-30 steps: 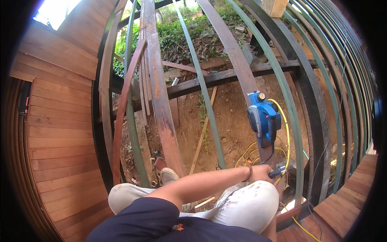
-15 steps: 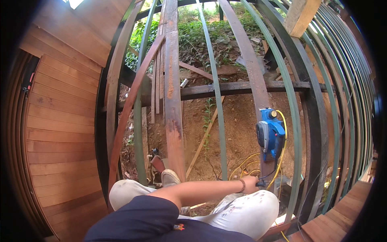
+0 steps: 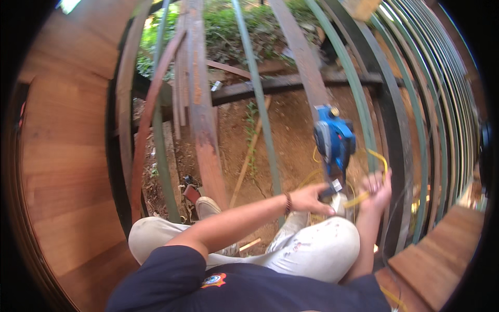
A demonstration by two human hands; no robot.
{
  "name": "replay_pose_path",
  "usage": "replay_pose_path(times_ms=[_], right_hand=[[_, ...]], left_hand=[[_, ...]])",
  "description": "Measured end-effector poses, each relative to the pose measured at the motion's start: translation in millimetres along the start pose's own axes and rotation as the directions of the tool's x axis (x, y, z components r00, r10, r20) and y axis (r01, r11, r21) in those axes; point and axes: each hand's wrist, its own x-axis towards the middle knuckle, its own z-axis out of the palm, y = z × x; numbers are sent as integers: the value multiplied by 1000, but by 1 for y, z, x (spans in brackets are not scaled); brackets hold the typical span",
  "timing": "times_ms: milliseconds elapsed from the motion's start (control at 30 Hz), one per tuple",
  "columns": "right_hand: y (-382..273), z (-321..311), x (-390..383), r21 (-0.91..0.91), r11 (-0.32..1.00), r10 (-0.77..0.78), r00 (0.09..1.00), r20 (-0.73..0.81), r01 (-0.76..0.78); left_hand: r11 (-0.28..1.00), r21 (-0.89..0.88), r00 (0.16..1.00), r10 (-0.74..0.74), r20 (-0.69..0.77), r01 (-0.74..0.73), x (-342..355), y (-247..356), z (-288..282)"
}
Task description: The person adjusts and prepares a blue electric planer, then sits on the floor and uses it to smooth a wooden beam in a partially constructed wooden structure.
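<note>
A blue electric planer [image 3: 332,136] rests on a brown wooden beam [image 3: 296,44] in front of me, to the right. My left hand [image 3: 313,199] reaches across my knee and holds a black plug [image 3: 329,191] just below the planer, with a white tag beside it. To its right, my right hand [image 3: 376,191] has its fingers closed round a yellow extension cord [image 3: 385,162]. Part of that cord points from the right hand towards the plug. A pale piece near the plug is too blurred to name.
Long green metal bars [image 3: 258,93] and brown boards [image 3: 200,104] run away from me above bare soil [image 3: 291,125]. A dark cross beam [image 3: 234,92] spans them. Wood panelling [image 3: 67,171] stands at left; decking planks [image 3: 436,260] lie at lower right. Greenery grows beyond.
My right hand has come into view at the right, gripping the yellow cord, which has been pulled away from the planer's side. My left hand still holds the plug. The whole view has shifted.
</note>
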Motion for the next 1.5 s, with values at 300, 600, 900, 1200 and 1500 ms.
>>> replay_pose_path(times_ms=[300, 600, 900, 1200, 1500], right_hand=[[29, -26, 15, -539, 840, -180, 970, -166, 64], [24, 3, -33, -626, -313, 381, 699, 606, 714], [52, -39, -18, -687, -359, 289, 775, 561, 631], [85, -52, -27, -708, -514, 4, 826, 564, 485], [87, -51, -16, -572, -489, 87, 689, 719, 658]], left_hand=[[956, 76, 958, -285, 23, 282, -10, 15, -31], [777, 528, 922, -386, -28, 341, -8, 57, -49], [684, 723, 942, 170, -290, 99, -23, 47, -81], [514, 829, 961, 34, -276, 220, -29, 57, -58], [310, 906, 957, -46, -288, 287, -19, 51, -37]])
